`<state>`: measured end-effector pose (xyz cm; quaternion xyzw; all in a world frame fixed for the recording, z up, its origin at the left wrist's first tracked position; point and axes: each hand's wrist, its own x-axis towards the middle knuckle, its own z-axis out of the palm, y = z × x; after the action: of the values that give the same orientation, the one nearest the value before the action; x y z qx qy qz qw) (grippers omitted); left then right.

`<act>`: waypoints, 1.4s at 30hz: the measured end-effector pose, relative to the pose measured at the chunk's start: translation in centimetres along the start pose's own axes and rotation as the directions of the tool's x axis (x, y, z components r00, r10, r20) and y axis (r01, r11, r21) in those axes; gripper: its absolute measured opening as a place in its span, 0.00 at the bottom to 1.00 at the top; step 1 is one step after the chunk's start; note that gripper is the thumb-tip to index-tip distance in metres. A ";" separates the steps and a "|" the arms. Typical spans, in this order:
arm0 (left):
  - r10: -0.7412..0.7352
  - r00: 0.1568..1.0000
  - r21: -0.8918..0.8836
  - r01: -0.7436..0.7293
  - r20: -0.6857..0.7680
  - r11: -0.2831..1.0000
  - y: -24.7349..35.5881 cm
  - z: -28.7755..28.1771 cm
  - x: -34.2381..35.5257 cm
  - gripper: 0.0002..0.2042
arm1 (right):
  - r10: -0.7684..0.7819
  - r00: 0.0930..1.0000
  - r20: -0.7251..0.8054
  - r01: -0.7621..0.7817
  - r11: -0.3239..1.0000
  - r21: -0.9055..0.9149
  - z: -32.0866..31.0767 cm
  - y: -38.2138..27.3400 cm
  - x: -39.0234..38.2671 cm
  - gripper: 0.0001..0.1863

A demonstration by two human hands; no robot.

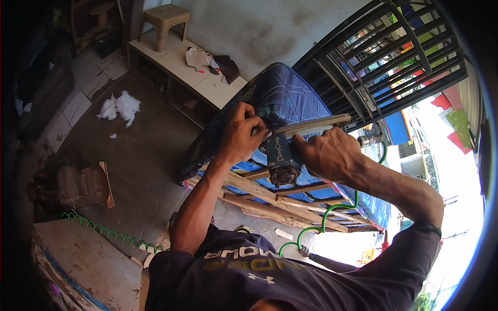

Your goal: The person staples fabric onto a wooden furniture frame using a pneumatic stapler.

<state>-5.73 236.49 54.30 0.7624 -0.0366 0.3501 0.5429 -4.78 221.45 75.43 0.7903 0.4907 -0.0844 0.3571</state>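
Note:
My right hand (326, 154) grips a dark pneumatic staple gun (281, 158), its long magazine (311, 125) lying against blue patterned fabric (290, 96). My left hand (241, 133) pinches and pulls that fabric over the edge of a wooden frame (262, 193), right beside the gun's nose. The fabric wraps an upholstered piece tipped on its side, with bare wooden slats showing on its underside. A green coiled air hose (326, 213) runs down from the gun.
A black metal gate (394, 57) stands behind the piece. A white tiled low shelf (176, 65) holds scraps and a wicker stool (165, 22). White stuffing (120, 107) lies on the concrete floor. Another green coiled hose (104, 229) crosses a wooden board at lower left.

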 end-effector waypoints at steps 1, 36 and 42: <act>-0.006 1.000 -0.006 0.006 0.010 1.000 0.0 -0.1 0.0 0.07 | -0.012 1.000 -0.014 0.012 1.000 0.013 0.0 0.1 0.2 0.12; -0.056 0.998 -0.075 0.052 -0.042 0.996 -0.4 -0.3 0.2 0.09 | -0.055 0.997 -0.059 0.044 0.985 -0.169 -0.8 -2.2 -1.6 0.16; -0.041 0.997 -0.064 0.037 -0.064 0.997 -0.5 0.2 0.0 0.08 | 0.012 0.989 0.149 0.022 0.974 -0.224 -4.9 -4.3 0.4 0.10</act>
<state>-5.41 236.50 53.87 0.7337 -0.0152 0.3628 0.5743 -9.21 226.07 76.75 0.7351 0.4711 -0.0881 0.4796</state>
